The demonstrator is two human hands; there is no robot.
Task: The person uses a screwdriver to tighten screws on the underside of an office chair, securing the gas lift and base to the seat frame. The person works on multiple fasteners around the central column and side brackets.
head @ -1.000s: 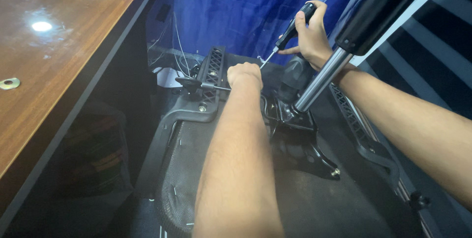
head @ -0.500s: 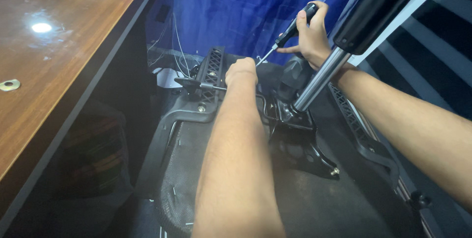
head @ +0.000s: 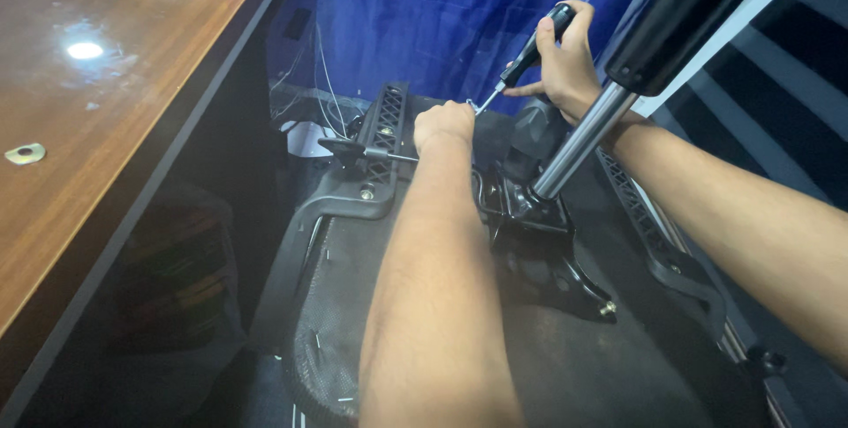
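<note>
While my right hand (head: 565,70) grips the screwdriver (head: 526,61) at the seat's (head: 459,340) far edge, my left hand (head: 444,123), fisted, steadies its tip; I'd keep it straight, pressing firmly.

A glossy brown wooden tabletop (head: 106,128) with small round brass fittings (head: 25,153) runs along the left. A wrinkled blue fabric backdrop (head: 415,13) hangs behind, with thin white wires (head: 322,83) dangling before it.

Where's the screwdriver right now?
In the head view, upper centre-right: the right hand grips the black-handled screwdriver, its tip angled down-left to the left hand, above the upturned chair seat and left of the gas-lift cylinder.
</note>
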